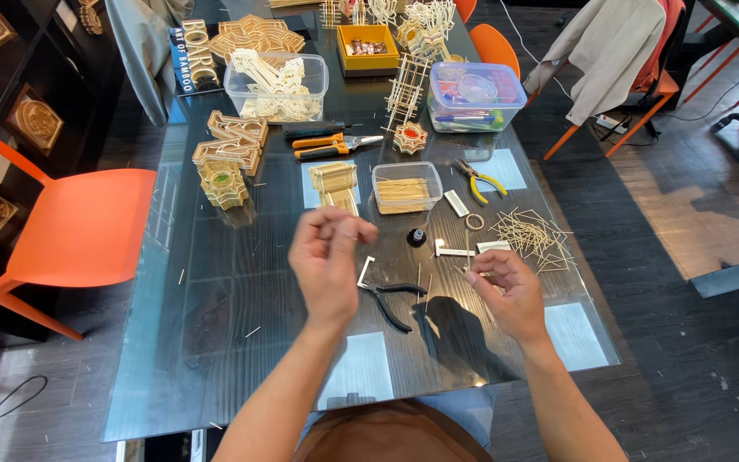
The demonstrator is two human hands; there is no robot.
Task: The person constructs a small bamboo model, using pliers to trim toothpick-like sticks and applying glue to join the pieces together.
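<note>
My left hand [328, 261] is raised above the glass table [215, 342], fingertips pinched together on something small that I cannot make out. My right hand [506, 291] rests low near the table's right side, its fingers curled around a thin bamboo stick. Black-handled pliers [387, 301] lie between the two hands. A loose pile of thin sticks [530, 235] spreads just beyond my right hand. A clear box of sticks [405, 188] stands further back.
Orange chair [79, 227] at the left. Bamboo lattice pieces [231, 158], clear tubs [277, 85] [474, 96], a yellow box [368, 47], orange-handled tools [328, 145] and yellow pliers [482, 181] crowd the far half. A draped chair [617, 51] stands at the right.
</note>
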